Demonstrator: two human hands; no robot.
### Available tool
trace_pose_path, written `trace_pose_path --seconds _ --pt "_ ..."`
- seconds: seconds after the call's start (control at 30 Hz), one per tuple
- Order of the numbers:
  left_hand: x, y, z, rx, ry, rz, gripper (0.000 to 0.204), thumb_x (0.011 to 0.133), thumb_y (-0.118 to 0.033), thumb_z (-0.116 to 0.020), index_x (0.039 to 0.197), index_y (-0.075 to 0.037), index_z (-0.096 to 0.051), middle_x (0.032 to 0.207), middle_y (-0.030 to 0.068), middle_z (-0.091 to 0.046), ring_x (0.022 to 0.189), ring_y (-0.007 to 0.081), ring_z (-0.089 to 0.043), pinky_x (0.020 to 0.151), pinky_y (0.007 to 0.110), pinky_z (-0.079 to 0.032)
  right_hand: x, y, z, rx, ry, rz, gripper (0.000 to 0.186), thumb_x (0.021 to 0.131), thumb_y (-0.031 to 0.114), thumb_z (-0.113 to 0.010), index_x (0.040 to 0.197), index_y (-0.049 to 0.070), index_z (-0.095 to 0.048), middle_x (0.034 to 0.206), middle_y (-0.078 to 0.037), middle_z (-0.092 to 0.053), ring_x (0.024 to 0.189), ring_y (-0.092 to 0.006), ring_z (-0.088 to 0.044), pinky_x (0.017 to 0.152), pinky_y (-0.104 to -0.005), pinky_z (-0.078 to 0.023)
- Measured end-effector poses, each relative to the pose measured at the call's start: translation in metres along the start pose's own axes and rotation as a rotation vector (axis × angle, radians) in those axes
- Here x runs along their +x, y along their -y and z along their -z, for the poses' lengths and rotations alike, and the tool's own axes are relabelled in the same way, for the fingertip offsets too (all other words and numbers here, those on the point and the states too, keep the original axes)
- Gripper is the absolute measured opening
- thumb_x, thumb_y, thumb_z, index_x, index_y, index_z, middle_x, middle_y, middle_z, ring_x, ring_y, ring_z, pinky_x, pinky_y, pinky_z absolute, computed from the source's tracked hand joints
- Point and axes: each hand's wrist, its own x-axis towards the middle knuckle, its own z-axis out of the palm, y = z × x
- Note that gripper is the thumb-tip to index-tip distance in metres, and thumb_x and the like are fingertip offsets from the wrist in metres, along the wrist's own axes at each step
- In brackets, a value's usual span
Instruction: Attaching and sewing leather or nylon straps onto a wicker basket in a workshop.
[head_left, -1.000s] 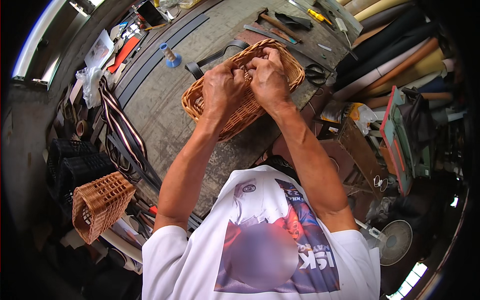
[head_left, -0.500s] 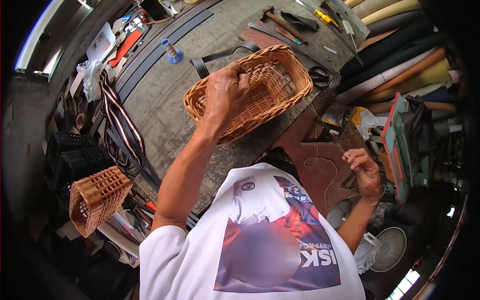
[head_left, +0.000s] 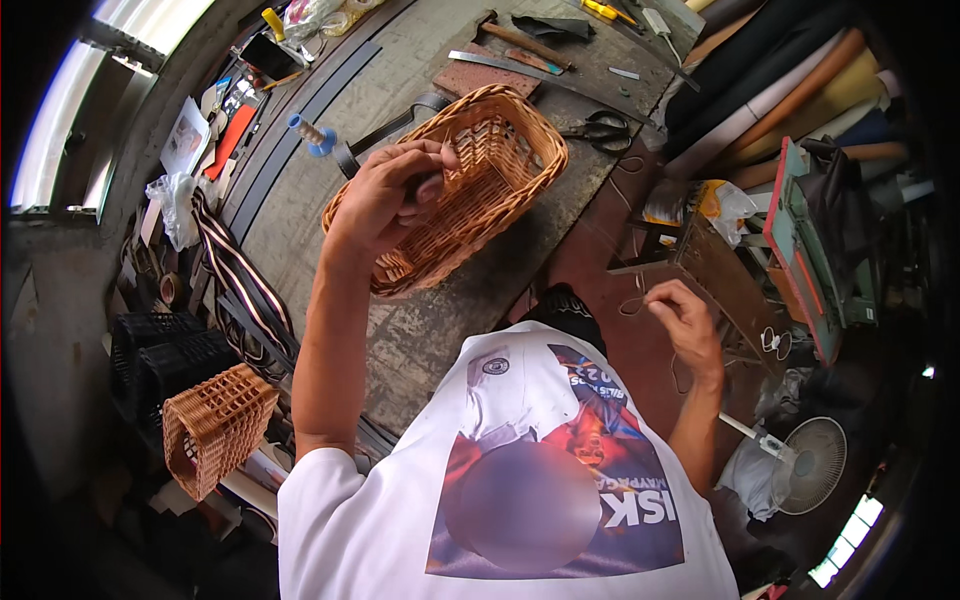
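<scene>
A brown wicker basket rests tilted on the worktable, its open top toward me. Over its left side is my left hand, thumb and fingers pinched together on something thin and pale, too small to name. A dark leather strap with a looped end stands at the basket's far left rim, partly hidden by that hand. Off to the right of the basket, above the floor, my right hand is closed in a pinch. A pale thread loops at its fingertips.
Beyond the basket lie scissors, a metal ruler and a hammer. A blue thread spool stands left of the strap. Another wicker basket is at the left, a fan at the lower right, material rolls at the right.
My left hand has lifted off the basket's rim and turned, its pinched fingertips now raised. My right hand has come slightly left. The view has shifted, moving the basket left in the picture.
</scene>
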Motion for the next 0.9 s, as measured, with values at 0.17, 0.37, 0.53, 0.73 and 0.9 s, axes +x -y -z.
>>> trace_pose_path --seconds 0.17,0.37,0.53,0.73,0.9 --pt "0.007 0.002 0.010 -0.138 0.086 0.036 0.020 0.099 -0.012 -0.042 0.100 -0.002 -0.059 0.060 -0.0042 -0.045 0.042 0.0026 -0.031 0.037 0.018 -0.026 0.045 0.086 -0.066 -0.177 -0.246 0.505 0.026 0.087 0.001 -0.058 0.113 0.001 -0.062 0.117 -0.013 -0.061 0.092 -0.0289 -0.065 0.086 -0.0367 -0.051" --pt "0.011 0.001 0.021 -0.291 0.140 -0.012 0.018 0.097 -0.012 -0.044 0.101 -0.001 -0.057 0.064 -0.0024 -0.048 0.042 0.0040 -0.035 0.037 0.017 -0.028 0.093 0.155 -0.129 0.217 0.130 0.427 0.041 0.090 0.007 -0.060 0.128 -0.006 -0.048 0.100 -0.019 -0.065 0.081 -0.0200 -0.065 0.069 -0.0268 -0.053" --pt "0.003 0.003 0.002 -0.127 -0.018 -0.086 0.014 0.097 -0.010 -0.046 0.099 0.000 -0.056 0.069 0.0027 -0.058 0.047 0.0094 -0.052 0.042 0.020 -0.044 0.079 0.138 -0.132 0.975 0.463 0.236 0.036 0.094 0.014 -0.060 0.124 -0.003 -0.050 0.078 -0.003 -0.060 0.063 -0.0070 -0.058 0.053 -0.0222 -0.046" --pt "0.003 0.006 -0.004 0.297 -0.080 -0.038 0.014 0.097 -0.012 -0.050 0.096 -0.001 -0.058 0.065 0.0041 -0.058 0.046 0.0091 -0.053 0.041 0.020 -0.045 0.073 0.058 -0.112 -0.466 -0.224 0.703 0.014 0.085 0.011 -0.066 0.088 0.004 -0.054 0.075 -0.010 -0.060 0.062 -0.0255 -0.060 0.057 -0.0342 -0.048" --pt "0.006 0.005 -0.010 0.234 -0.058 -0.056 0.015 0.098 -0.013 -0.050 0.096 -0.001 -0.058 0.061 0.0021 -0.055 0.042 0.0058 -0.048 0.036 0.018 -0.040 0.020 0.104 -0.070 -0.352 -0.294 0.715 0.011 0.083 0.009 -0.067 0.082 0.003 -0.058 0.074 -0.011 -0.056 0.067 -0.0299 -0.058 0.060 -0.0391 -0.046"
